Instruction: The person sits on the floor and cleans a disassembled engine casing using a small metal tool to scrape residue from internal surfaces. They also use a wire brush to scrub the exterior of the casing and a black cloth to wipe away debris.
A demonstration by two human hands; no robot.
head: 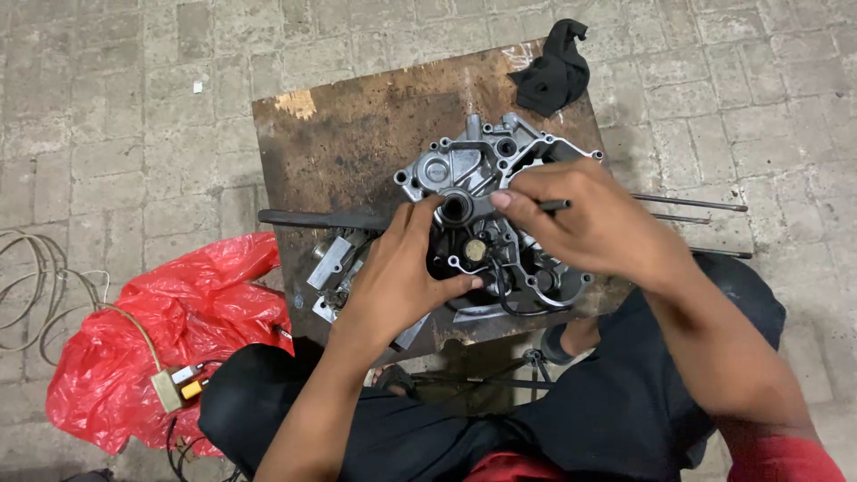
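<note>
Fingers of the left hand (402, 268) are spread wide and pressed flat on the engine casing (486, 214), the fingertips (427, 210) reaching up beside the round bearing hole (455, 209) near its middle and the thumb lying across the lower part of the casing. Over on the other side, the right hand (585, 219) has its fingers curled narrow around a thin dark rod (555, 205), whose short end pokes out to the right of the knuckles; the forefinger tip rests just beside the bearing hole. How far the rod runs under the hand is hard to say from where I stand, since the palm covers it.

That grey metal casing lies flat on a rusty, stained work board (357, 134), towards its right half. A long dark bar (321, 218) lies across the board to the left of the casing and passes under the left hand. A few bright metal parts (332, 263) sit at the board's lower left edge. A black rag (553, 67) is bunched at the far right corner. Thin long studs (687, 203) lie on the paving to the right. A crumpled red plastic bag (170, 330) sits on the ground to the left, with a small yellow-and-white plug (178, 384) and looped cable (36, 286) near it.
</note>
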